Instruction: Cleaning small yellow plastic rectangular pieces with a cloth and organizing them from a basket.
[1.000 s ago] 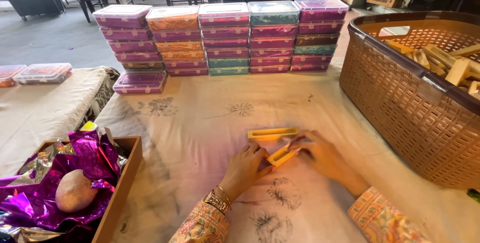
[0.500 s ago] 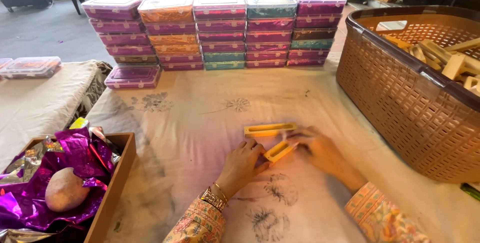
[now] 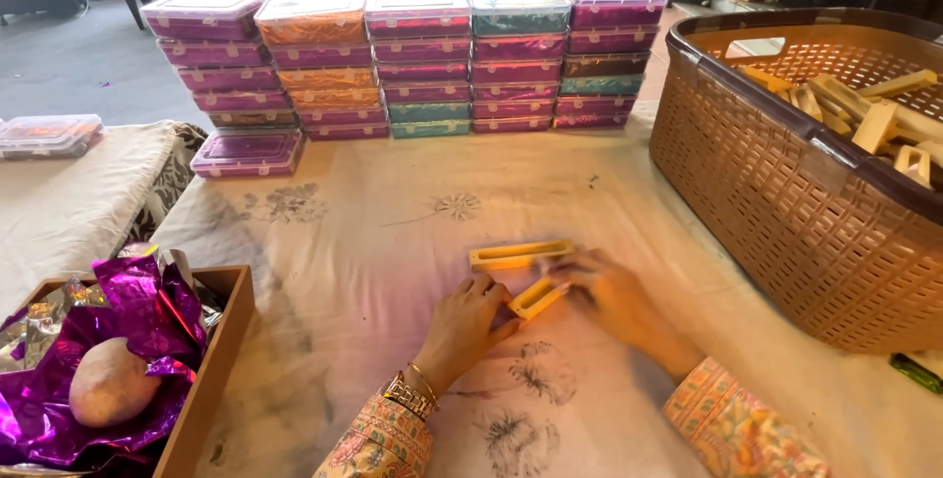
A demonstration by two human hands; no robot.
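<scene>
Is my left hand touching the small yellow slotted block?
Touching: the head view shows the left hand with fingertips against the small yellow slotted block.

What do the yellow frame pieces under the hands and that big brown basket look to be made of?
Yellow frame pieces: probably wood or moulded plastic; matte, flat colour and squared edges, but blur leaves it open. Brown basket: moulded plastic, going by its even lattice wall and smooth, faintly shiny rim. It holds pale pieces that look like unpainted wood.

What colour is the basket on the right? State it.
Brown, a lattice-walled plastic basket; the head view shows it clearly.
</scene>
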